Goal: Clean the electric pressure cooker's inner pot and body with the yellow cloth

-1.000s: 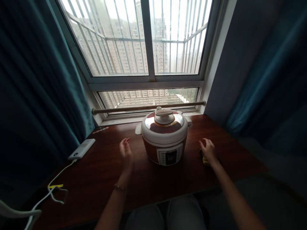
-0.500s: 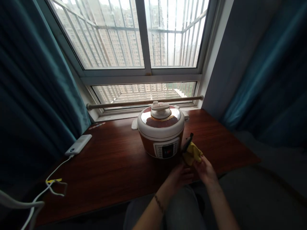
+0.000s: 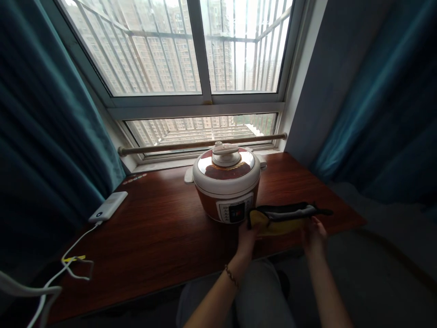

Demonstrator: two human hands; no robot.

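Note:
Between my two hands stretches a yellow cloth with a grey inner side and black edging, held up lengthwise over the table's front right part. A dark strip sticks out from its right end. My left hand is closed on the left end, close by the lower front of the pressure cooker. My right hand pinches the cloth near its right end. White and brown, with a lid handle on top and a dark display in front, the cooker stands upright with its lid on.
The brown wooden table runs up to a barred window. On its left lie a white power bank, a white cable and a yellow tie. Blue curtains hang at both sides.
The cloth was bunched beside the cooker; it is now drawn out wide. My right hand has moved right, and my left hand has come up to grip the cloth's left end.

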